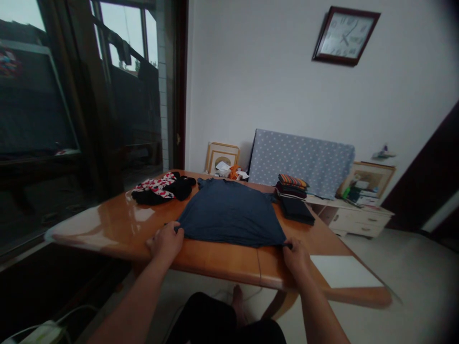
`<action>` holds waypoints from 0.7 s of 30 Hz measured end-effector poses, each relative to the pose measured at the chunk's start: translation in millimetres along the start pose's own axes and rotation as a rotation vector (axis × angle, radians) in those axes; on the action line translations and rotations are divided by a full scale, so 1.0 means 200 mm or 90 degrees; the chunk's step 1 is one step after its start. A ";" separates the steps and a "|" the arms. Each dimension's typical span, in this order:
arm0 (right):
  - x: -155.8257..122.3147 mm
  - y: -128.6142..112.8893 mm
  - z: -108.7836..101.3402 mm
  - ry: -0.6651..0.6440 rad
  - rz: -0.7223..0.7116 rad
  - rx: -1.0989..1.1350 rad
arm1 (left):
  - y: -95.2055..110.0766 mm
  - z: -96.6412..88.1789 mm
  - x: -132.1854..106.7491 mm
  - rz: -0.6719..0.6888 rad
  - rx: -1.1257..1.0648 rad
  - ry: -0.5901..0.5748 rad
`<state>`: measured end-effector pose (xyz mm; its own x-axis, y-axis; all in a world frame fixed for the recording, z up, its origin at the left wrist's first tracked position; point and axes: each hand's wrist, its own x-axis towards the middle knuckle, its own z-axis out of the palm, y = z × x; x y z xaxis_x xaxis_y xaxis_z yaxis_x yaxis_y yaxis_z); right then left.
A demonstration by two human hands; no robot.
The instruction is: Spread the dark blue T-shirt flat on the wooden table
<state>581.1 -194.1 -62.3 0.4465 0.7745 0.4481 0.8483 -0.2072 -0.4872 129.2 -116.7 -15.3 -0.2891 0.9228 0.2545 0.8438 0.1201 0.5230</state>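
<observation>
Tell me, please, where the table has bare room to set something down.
The table shows bare wood in front of the crumpled clothes, between the folded stack and white sheet, and in a strip between the shirt and near edge. It is crowded where the shirt's right-hand sleeve nears the stack.

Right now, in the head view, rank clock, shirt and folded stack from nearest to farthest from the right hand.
1. Shirt: corner pinched by the right hand.
2. Folded stack: right of the shirt.
3. Clock: high on the wall.
</observation>
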 end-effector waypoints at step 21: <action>-0.31 0.07 -0.30 -0.067 0.041 -0.132 | -0.14 -0.09 -0.21 0.040 0.057 0.062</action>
<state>582.2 -280.8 -52.5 0.4790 0.8111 0.3356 0.8641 -0.3686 -0.3426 109.9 -165.5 -25.2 -0.2735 0.8903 0.3642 0.8972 0.0996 0.4303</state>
